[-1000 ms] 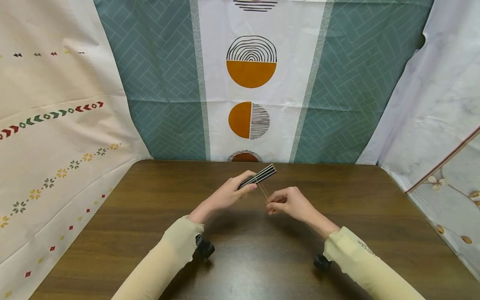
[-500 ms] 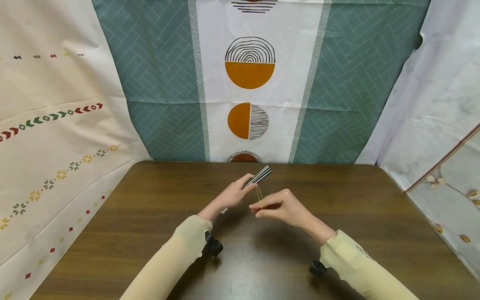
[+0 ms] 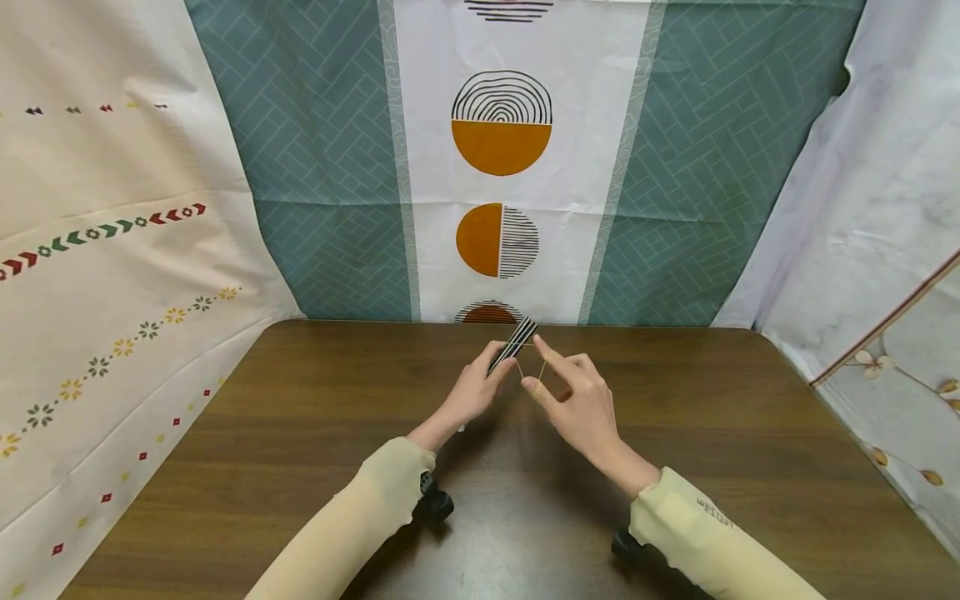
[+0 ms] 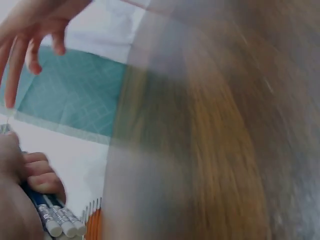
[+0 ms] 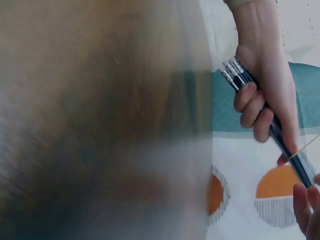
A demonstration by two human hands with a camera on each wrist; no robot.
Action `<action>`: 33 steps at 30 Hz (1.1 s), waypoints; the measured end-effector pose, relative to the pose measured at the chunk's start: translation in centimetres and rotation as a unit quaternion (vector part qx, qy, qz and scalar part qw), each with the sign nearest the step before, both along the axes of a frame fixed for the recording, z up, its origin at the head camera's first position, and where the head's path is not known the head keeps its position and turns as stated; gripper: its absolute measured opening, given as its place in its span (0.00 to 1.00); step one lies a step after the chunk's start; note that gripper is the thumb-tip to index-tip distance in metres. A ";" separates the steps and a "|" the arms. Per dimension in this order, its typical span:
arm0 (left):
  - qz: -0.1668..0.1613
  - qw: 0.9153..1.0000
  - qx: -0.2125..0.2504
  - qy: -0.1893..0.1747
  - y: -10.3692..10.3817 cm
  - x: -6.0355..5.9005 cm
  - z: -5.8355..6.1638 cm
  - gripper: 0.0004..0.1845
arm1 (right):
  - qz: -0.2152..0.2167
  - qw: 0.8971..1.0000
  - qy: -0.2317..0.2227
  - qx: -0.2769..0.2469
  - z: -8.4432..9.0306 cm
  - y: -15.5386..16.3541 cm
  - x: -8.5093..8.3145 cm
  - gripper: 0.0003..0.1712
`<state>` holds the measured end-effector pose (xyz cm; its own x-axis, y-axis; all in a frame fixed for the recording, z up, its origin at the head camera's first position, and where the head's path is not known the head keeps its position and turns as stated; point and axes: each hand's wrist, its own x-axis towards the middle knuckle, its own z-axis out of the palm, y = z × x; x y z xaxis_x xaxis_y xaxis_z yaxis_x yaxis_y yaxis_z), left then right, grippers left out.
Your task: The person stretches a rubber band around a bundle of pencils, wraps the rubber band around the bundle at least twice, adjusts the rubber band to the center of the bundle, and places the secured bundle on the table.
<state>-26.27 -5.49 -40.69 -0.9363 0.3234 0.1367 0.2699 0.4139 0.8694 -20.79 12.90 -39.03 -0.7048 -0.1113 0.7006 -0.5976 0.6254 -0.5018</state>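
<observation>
My left hand (image 3: 486,377) grips a bundle of dark pencils (image 3: 517,340) above the far middle of the brown table (image 3: 712,433), tips pointing away and up. A thin tan rubber band (image 3: 521,367) runs from the bundle to my right hand (image 3: 536,364), which holds it stretched between the extended index finger and thumb, close beside the pencils. The right wrist view shows the left hand (image 5: 265,90) round the pencils (image 5: 272,127), their metal ends toward the wrist, and the rubber band (image 5: 310,145). In the left wrist view the pencils' metal ends (image 4: 57,220) show at the bottom left.
Patterned cloths hang behind the table (image 3: 502,167) and at both sides (image 3: 112,250). The table's back edge lies just beyond the hands. Both wrist views are largely blurred.
Both hands moved away toward the table's back edge and closer together. The pencils tilted steeper. My right hand went from pinching the band low to spreading it with index and thumb near the tips.
</observation>
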 end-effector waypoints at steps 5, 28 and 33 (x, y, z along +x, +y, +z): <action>0.044 0.994 -0.027 0.092 0.2 0.8 0.6 0.20 | -0.073 0.996 -0.035 0.024 0.8 0.1 -0.6 0.29; -0.107 0.954 -0.193 0.205 -1.4 1.4 0.5 0.23 | 0.010 0.980 -0.191 -0.053 2.3 1.4 -2.5 0.23; -0.139 0.908 -0.252 0.304 -2.0 1.7 0.1 0.22 | 0.040 0.958 -0.279 -0.044 2.6 1.4 -2.3 0.20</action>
<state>-24.58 -7.52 -40.56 -0.6092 0.7013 0.3703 0.7922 0.5599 0.2428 -23.04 14.35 -36.42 -0.9644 -0.1380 0.2255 -0.2643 0.5288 -0.8066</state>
